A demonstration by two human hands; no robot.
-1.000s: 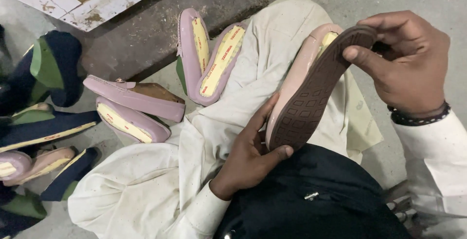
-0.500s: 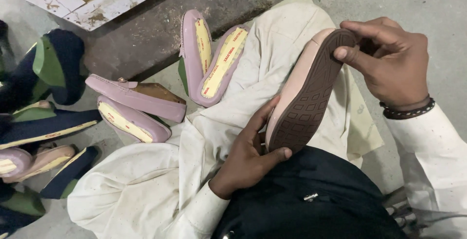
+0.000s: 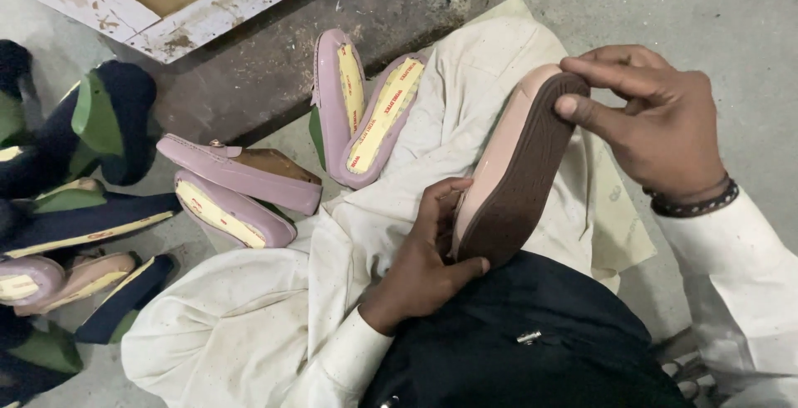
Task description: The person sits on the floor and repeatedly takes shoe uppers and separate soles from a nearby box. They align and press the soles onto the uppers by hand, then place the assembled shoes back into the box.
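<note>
pink shoe w/ brown ribbed sole (image 3: 515,184) held sole-up betw both hands, over the lap. looks light; sole prob. flexes some, glossy pink edge likely slick, so the ends are the best grip. left hand (image 3: 420,267) wraps the near end, thumb on the sole, fingers curled behind. right hand (image 3: 652,121) pinches the far tip, thumb on the sole rim, fingers closed over the top. under both hands: cream cloth (image 3: 274,308). past the left hand, pink shoes w/ yellow insoles (image 3: 366,109); farther left, navy-green ones (image 3: 91,125) on concrete.
</note>
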